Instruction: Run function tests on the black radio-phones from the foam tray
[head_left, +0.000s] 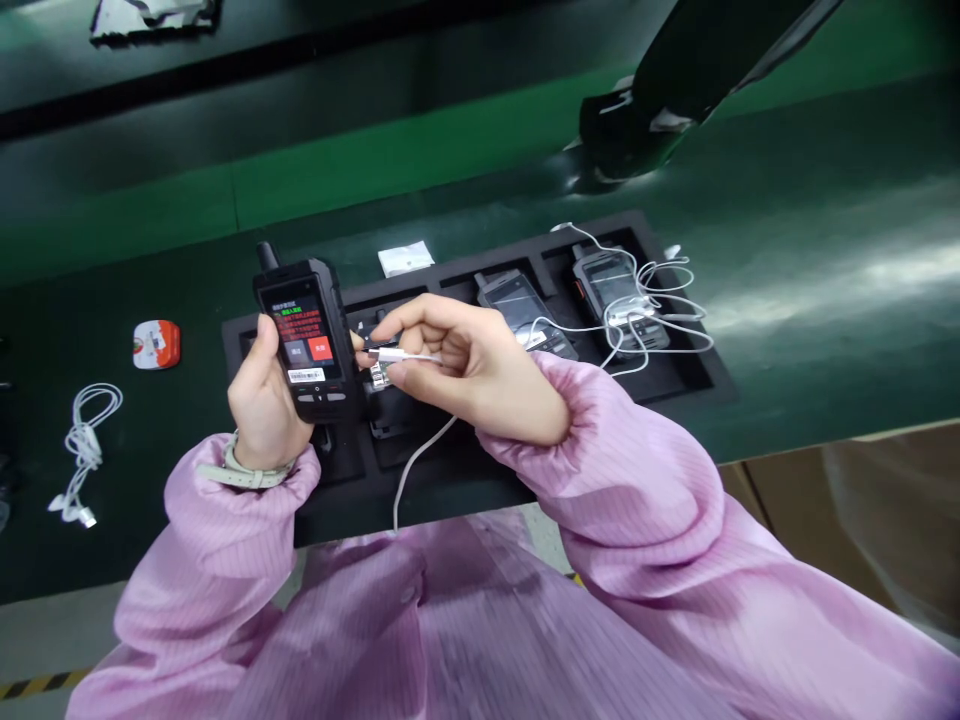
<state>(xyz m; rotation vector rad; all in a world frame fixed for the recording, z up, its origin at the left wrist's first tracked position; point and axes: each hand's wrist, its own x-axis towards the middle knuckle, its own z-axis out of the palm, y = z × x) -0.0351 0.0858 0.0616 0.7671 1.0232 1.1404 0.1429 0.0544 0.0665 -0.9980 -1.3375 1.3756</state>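
My left hand (262, 405) is wrapped round a black handheld radio (309, 345) with a stub antenna. Its screen is lit, with red and green text and a grey and a red button. My right hand (469, 365) pinches the white plug of a USB cable (391, 355) beside the radio's right edge; whether the plug touches the radio I cannot tell. The cable trails down towards the table's front edge. Beneath both hands lies a black foam tray (465, 268) with compartments. Another radio (517, 305) lies in it behind my right hand, partly hidden.
At the tray's right end, a further radio (600, 280) lies under loops of white cable (675, 310). A coiled white cable (84, 445) and a red-and-white container (157, 345) sit to the left. A white packet (406, 259) lies behind the tray. A dark stand (626, 130) rises at the back right.
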